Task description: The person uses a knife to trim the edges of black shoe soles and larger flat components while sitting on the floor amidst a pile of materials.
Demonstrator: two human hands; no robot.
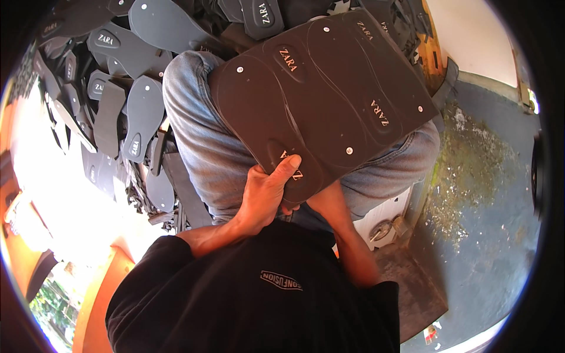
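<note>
A wide dark sheet of sole material [329,88] rests across my lap, tilted. Curved insole outlines are marked or cut into it, with light lettering and small round white stickers on them. My left hand [265,191] grips its near corner, the thumb pressed on top and the fingers going underneath. From the right, my right hand [326,203] reaches beneath the same near end. Its fingers are hidden by the sheet, so whether it holds anything does not show.
Loose dark insoles [144,117] lie heaped to the left and far side, among black offcuts. On the right is a blue-grey floor [471,235] with a patch of greenish debris [465,170]. A dark block [406,288] stands near my right elbow.
</note>
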